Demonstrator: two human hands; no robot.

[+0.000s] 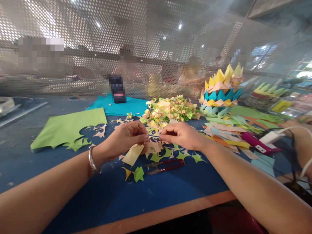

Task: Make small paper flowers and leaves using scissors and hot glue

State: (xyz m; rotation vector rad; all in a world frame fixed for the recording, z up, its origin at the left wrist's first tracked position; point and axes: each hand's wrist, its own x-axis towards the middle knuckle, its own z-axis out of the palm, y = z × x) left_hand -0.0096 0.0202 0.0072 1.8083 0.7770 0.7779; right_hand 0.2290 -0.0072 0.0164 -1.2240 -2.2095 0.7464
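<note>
My left hand [126, 138] is closed on a pale yellow paper piece [133, 154] that hangs down from its fingers. A silver bangle [92, 161] circles that wrist. My right hand [181, 135] has its fingers pinched together a little to the right, over peach and green paper scraps [168, 151]; what it pinches is too small to tell. Red-handled scissors [165, 165] lie on the blue table [109, 198] just below both hands. A small folded green and yellow piece [136, 174] lies to the left of the scissors.
A pile of folded paper flowers [170, 112] sits behind the hands. A stacked paper crown shape [221, 91] stands at the right. Green paper sheet [68, 128] left, teal sheet [122, 105] behind. A pink tool [258, 144], cable and another person's arm [302, 139] are at right.
</note>
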